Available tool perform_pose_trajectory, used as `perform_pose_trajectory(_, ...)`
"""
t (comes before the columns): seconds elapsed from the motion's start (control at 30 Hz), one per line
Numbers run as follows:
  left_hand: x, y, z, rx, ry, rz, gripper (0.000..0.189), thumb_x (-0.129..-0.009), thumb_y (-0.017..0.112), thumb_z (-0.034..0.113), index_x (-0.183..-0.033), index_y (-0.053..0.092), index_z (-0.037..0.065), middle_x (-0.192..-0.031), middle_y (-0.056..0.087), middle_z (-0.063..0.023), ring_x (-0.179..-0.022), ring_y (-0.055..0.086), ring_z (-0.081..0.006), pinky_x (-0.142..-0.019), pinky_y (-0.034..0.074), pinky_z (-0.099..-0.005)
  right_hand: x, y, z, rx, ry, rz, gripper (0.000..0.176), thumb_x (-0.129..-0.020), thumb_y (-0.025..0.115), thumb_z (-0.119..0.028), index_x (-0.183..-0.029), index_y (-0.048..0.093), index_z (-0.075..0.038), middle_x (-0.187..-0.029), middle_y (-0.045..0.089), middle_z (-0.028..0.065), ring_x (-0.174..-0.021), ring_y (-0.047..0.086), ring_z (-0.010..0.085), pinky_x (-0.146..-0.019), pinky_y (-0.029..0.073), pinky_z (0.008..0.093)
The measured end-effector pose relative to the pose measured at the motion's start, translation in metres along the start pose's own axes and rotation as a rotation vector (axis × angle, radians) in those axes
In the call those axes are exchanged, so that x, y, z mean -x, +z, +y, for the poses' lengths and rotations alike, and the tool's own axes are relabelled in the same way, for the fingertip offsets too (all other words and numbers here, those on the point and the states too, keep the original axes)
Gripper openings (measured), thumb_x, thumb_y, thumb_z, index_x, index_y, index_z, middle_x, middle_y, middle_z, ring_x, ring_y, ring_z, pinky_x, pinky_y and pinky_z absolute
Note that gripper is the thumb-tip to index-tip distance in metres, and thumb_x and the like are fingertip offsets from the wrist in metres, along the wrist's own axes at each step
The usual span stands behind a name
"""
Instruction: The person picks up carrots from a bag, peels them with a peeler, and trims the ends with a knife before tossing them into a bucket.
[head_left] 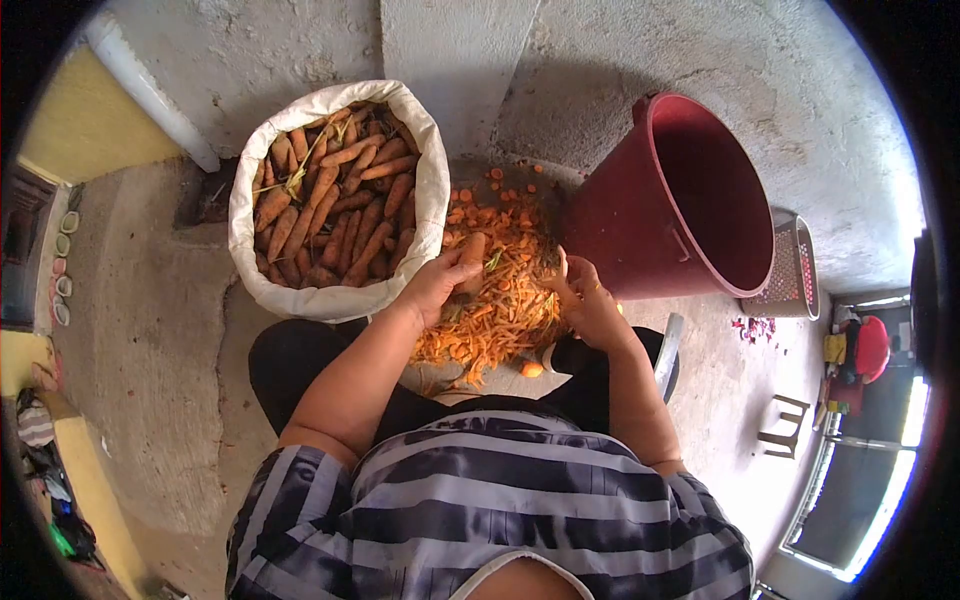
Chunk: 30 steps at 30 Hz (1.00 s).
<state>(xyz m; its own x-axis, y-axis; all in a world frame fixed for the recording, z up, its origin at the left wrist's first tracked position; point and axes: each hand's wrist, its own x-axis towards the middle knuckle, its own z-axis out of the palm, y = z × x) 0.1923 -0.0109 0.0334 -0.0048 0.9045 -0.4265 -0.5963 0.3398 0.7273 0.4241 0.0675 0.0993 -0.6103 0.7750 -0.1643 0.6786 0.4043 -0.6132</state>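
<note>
While the left hand (438, 285) grips a carrot (472, 250) over the peelings (490, 322) between the left sack (243, 225) and right bucket (620, 230), the right hand (590, 305), clenched on something too small to tell, could slip and nick those fingers.

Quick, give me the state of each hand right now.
Left hand: closed on a carrot.
Right hand: cannot tell whether it is closed or holding anything.

Left forearm (360, 375) and right forearm (630, 395) are extended forward and down, bare, converging. Left hand (440, 283) is curled closed in a grip, back facing up. Right hand (588, 305) is clenched too, fingers tucked under. Hands are seen near each other, not touching.
</note>
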Motion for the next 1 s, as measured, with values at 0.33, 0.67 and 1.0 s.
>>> perform_pose_trajectory(0.33, 0.008, 0.013, 0.011, 0.29, -0.123, -0.011, 0.036, -0.087, 0.049, 0.027, -0.116, 0.046, 0.005, -0.099, 0.058, -0.0081, -0.079, 0.06, -0.0178, -0.061, 0.052, -0.031, -0.007, -0.009, -0.002, -0.608, 0.114, 0.372, 0.026, -0.07, 0.064, 0.002, -0.094, 0.055, 0.002, -0.084, 0.06, 0.0082, -0.072, 0.06, 0.0142, -0.061, 0.049, 0.0235)
perform_pose_trajectory(0.67, 0.003, 0.007, -0.012, 0.38, -0.295, -0.253, 0.034, -0.09, 0.039, 0.035, -0.103, 0.052, 0.006, -0.077, 0.061, -0.0098, -0.063, 0.063, -0.0172, -0.046, 0.053, -0.0283, -0.023, -0.01, -0.031, -1.25, 0.18, 0.304, 0.025, -0.086, 0.05, -0.009, -0.109, 0.042, -0.005, -0.085, 0.049, 0.006, -0.052, 0.051, 0.0119, -0.043, 0.044, 0.0221)
perform_pose_trajectory(1.0, 0.018, 0.028, -0.011, 0.398, -0.275, -0.213, 0.039, -0.09, 0.035, 0.038, -0.104, 0.053, 0.006, -0.079, 0.06, -0.007, -0.056, 0.06, -0.0133, -0.038, 0.049, -0.0226, -0.042, 0.027, -0.042, -1.219, 0.102, 0.103, 0.027, -0.085, 0.054, -0.011, -0.106, 0.04, -0.003, -0.079, 0.05, 0.007, -0.05, 0.051, 0.012, -0.041, 0.044, 0.0217)
